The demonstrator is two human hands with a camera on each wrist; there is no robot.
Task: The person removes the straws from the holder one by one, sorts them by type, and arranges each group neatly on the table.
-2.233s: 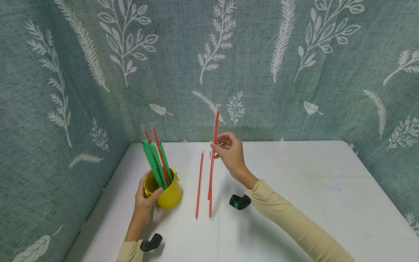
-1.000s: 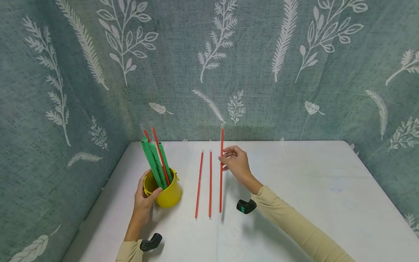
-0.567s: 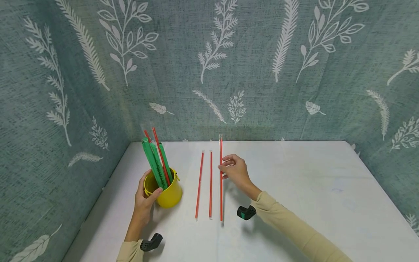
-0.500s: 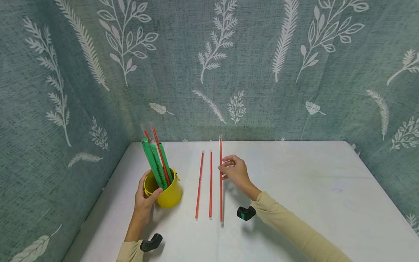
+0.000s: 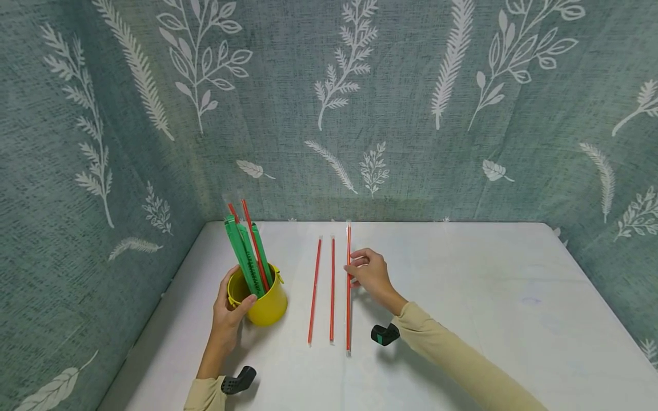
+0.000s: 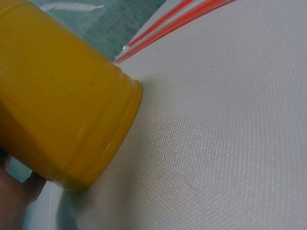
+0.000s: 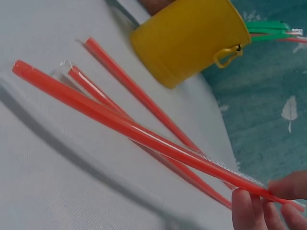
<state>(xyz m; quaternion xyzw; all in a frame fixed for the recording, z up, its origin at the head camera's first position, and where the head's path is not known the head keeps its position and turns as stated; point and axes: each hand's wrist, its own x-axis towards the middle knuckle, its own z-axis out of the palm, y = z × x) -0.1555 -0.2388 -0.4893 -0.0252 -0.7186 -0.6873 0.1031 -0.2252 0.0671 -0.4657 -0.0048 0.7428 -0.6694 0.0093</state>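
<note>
My right hand (image 5: 371,277) pinches a red drinking straw (image 5: 348,319) in a clear wrapper between thumb and fingers, right over the white table. To its left lie a second wrapped red straw (image 5: 332,291) and a third straw (image 5: 315,291), roughly parallel to it. Around the near left side of a small yellow bucket (image 5: 272,308) my left hand (image 5: 226,319) keeps its grip, thumb at the rim. Long green paper packets (image 5: 241,257) and two red straws (image 5: 250,228) lean up out of the bucket. The right wrist view shows the held straw (image 7: 129,127) crossing over the others.
The white table (image 5: 462,285) runs back to a grey-green leaf-patterned cloth (image 5: 411,171) hanging behind and at the sides. A black device is worn at each wrist, above beige sleeves (image 5: 447,348).
My right hand has brought the upright-tilted straw rightward, away from the second straw, and lowered it toward the table. My left hand and the bucket have stayed in place.
</note>
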